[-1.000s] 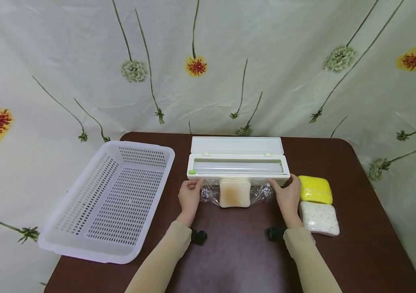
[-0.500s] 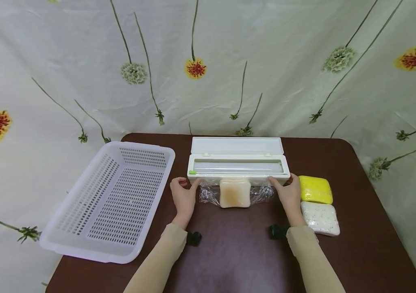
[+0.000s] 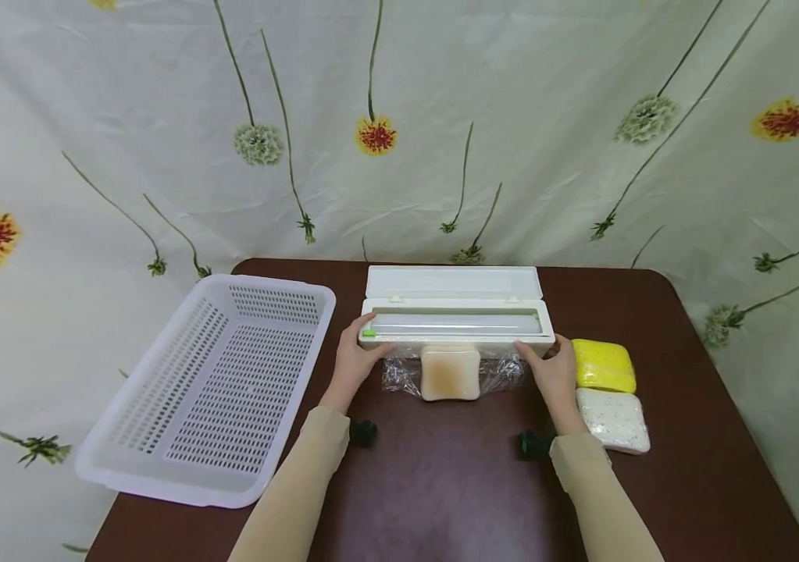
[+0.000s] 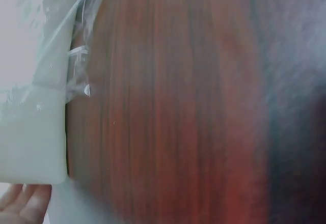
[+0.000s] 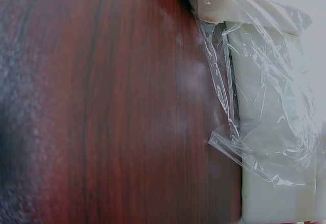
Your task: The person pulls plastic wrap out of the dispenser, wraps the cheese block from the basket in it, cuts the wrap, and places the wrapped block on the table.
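A long white cling film dispenser [image 3: 455, 346] lies on the table with its lid raised, the film roll showing inside. My left hand [image 3: 353, 363] holds its left end, thumb at the front and fingers reaching over the end; some fingertips [image 4: 25, 203] show past the box's end in the left wrist view. At the right end my right hand [image 3: 557, 378] grips the box, its thumb against the front face. A slice of toast [image 3: 450, 375], white with a browned middle, lies against the front of the dispenser. Crumpled cling film [image 5: 270, 91] spreads from both its sides.
On the left stands a large white slotted plastic basket [image 3: 230, 390]. A yellow film-wrapped block [image 3: 604, 365] and a white speckled wrapped slice [image 3: 613, 420] lie right of my right hand. Behind the dark table [image 3: 441, 499] hangs a flowered cloth [image 3: 540, 94].
My left hand has let go of the film, moved out left, then up onto the dispenser's left end. The right hand has shifted slightly, from the film onto the box's right end.
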`<state>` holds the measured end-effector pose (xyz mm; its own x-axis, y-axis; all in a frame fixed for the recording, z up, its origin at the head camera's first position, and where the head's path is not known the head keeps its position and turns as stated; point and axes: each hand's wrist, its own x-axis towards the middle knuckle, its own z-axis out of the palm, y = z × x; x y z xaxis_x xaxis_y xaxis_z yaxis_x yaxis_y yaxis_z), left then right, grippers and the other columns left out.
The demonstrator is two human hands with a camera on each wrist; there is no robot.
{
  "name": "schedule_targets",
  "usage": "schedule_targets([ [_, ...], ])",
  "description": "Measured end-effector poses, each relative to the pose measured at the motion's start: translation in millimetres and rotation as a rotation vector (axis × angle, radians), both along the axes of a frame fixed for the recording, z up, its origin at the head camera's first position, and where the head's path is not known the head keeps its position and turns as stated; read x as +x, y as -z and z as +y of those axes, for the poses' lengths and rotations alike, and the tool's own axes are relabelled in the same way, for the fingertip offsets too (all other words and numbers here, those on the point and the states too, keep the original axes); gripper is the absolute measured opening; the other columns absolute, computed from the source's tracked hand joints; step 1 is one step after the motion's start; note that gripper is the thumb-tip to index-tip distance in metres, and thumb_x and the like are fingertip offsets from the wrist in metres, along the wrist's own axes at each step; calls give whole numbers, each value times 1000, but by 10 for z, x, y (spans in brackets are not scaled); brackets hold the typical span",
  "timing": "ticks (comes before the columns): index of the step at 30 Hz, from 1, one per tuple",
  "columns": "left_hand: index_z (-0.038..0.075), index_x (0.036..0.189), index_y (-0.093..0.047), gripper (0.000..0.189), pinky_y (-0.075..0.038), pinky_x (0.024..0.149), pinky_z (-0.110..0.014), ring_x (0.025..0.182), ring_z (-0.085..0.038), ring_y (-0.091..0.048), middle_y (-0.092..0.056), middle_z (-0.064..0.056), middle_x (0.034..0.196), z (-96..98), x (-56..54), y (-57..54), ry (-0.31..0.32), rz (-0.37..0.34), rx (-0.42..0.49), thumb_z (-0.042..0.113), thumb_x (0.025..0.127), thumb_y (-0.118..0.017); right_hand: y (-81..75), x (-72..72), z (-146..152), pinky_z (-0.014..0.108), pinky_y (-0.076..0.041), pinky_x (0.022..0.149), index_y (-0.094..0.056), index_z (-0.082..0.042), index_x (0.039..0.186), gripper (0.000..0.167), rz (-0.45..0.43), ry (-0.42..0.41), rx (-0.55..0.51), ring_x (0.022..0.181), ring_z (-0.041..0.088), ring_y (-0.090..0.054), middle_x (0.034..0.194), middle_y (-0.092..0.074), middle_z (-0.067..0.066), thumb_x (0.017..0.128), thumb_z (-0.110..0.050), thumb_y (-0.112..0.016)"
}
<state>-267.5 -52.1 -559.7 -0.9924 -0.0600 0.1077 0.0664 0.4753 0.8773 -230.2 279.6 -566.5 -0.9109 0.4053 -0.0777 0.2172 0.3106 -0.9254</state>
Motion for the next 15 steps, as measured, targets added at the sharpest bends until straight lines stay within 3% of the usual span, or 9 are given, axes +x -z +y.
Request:
schedule_targets([
  [10, 21, 147, -46, 75, -30, 116, -55, 146, -36, -31, -35, -13, 157, -41, -107, -26, 102, -131, -107, 36, 82, -80, 26, -3, 26, 51, -42, 108, -32, 7, 143, 80, 1, -23, 0, 128, 40, -46, 140, -42, 28, 89, -32, -74],
  [15, 21, 144, -49, 72, -32, 115, -55, 145, -35, -33, -39, -12, 156, -64, -137, -31, 129, -135, -130, 37, 81, -80, 5, -6, 37, 51, -42, 107, -31, 8, 144, 80, -17, -41, 11, 127, 41, -46, 140, -41, 28, 89, -31, -74],
])
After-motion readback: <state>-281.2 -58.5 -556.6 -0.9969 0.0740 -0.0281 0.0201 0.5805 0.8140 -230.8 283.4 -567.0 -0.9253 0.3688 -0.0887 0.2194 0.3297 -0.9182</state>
